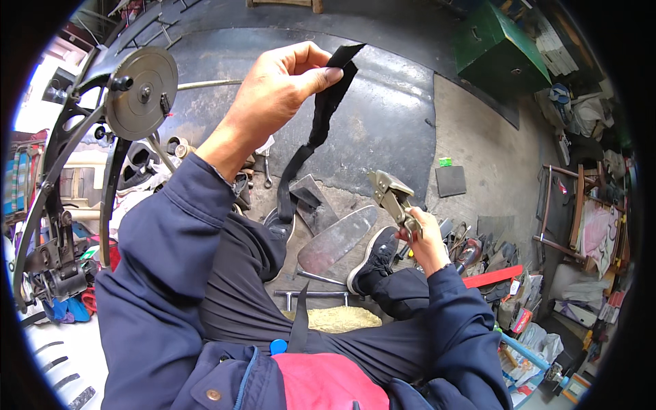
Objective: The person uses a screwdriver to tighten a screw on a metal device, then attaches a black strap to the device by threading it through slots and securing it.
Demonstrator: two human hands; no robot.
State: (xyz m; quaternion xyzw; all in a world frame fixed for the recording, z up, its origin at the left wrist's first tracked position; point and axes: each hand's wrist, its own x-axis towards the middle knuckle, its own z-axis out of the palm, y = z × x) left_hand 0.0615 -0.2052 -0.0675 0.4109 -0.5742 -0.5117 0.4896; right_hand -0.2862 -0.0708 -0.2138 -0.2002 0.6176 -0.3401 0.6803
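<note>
My left hand (pixel 280 85) is raised at the upper middle, thumb and fingers pinched on the end of a black strap (pixel 328 106). The strap folds over at the top and hangs down towards my left shoe (pixel 279 229). Lower and to the right, my right hand (pixel 427 242) is closed around a brass-coloured metal plier-like tool (pixel 391 195), its head pointing up and away from me. The tool and the strap are apart. Between my feet lie a rounded flat metal plate (pixel 338 239) and a dark flat piece (pixel 314 205).
A black machine with a large round wheel (pixel 141 93) stands on the left. Hand tools and odds and ends (pixel 485 256) crowd the floor beyond my right hand, near a red bar (pixel 493 276). A green box (pixel 502 51) sits at the far right.
</note>
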